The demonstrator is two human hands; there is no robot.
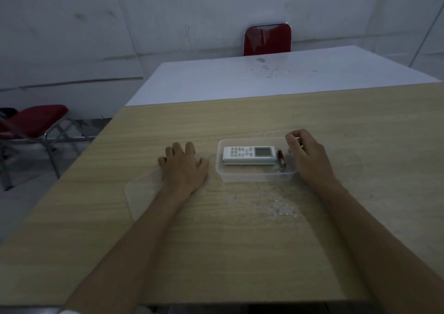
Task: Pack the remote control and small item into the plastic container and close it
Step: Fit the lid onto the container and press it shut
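A clear plastic container (258,177) stands uncovered on the wooden table. Inside it lies a white remote control (248,155), buttons to the left and screen to the right. A small dark red item with a key ring (280,158) lies beside the remote's right end, also in the container. My right hand (306,156) rests at the container's right rim with fingers curled; nothing is visibly held in it. My left hand (183,166) lies flat, fingers spread, on the clear lid (141,193), which lies on the table left of the container.
The wooden table (240,253) carries a patch of pale crumbs (281,209) in front of the container. A white table (276,73) adjoins it at the back. One red chair (268,39) stands behind that, another red chair (33,124) at the left.
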